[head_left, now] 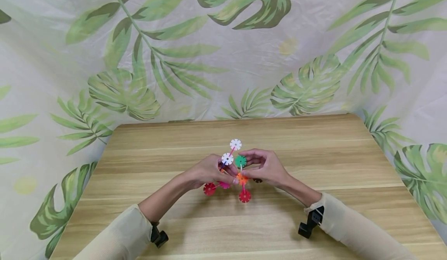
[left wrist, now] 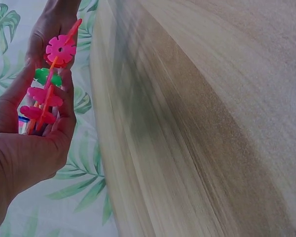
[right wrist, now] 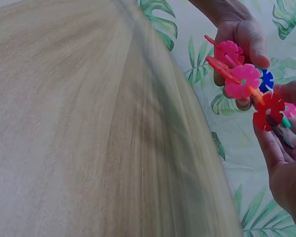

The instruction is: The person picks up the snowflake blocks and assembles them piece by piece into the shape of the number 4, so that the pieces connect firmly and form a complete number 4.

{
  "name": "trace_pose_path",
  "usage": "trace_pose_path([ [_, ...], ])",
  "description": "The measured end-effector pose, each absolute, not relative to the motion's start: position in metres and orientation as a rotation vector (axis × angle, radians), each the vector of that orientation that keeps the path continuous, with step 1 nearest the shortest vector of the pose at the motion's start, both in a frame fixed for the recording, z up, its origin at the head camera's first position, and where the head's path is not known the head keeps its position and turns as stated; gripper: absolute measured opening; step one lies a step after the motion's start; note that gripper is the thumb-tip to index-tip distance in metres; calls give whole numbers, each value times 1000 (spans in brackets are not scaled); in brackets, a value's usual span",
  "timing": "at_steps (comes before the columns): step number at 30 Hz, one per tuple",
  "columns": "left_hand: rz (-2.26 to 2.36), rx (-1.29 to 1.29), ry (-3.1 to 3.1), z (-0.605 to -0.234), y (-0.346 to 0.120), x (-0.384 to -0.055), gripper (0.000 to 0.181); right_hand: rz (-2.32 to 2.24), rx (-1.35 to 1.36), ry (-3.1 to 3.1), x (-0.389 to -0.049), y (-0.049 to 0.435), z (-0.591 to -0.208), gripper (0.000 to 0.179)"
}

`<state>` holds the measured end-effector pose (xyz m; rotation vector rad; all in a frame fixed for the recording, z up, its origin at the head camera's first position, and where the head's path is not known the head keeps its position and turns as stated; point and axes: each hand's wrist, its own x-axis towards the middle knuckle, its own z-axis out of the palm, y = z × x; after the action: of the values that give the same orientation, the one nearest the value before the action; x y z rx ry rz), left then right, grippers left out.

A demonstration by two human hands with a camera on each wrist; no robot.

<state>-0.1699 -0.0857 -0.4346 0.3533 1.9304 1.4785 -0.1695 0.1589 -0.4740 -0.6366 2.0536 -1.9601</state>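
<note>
Plastic snowflake-disc model (head_left: 233,170) sits mid-table, held just above the wooden table (head_left: 314,155) btwn both hands: my left hand (head_left: 206,172) pinches it from 9 o'clock, right hand (head_left: 265,169) pinches near the green disc (head_left: 240,161) from 3 o'clock, w/ white discs (head_left: 235,144) sticking out at 12. Looks v. light, stiff but slot joints prob pop apart easily, so I'd grip at the hub by the orange disc (head_left: 241,178), not the thin spokes.

A light wooden table (head_left: 314,155) with a pale, straight-grained plank top stands in front of a leaf-printed cloth backdrop (head_left: 174,58). Its rounded far corners show in the head view. A small dark piece (head_left: 257,181), too small to identify, lies on the tabletop.
</note>
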Motion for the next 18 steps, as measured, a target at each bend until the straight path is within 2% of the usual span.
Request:
trace_pose_path([
  [13, 1354, 423, 2002, -436, -85, -171, 27, -1994, -606, 2047, -166, 160, -480, 50],
  [18, 1368, 444, 2004, -439, -86, -171, 34, -1974, -596, 2082, -165, 161, -484, 52],
])
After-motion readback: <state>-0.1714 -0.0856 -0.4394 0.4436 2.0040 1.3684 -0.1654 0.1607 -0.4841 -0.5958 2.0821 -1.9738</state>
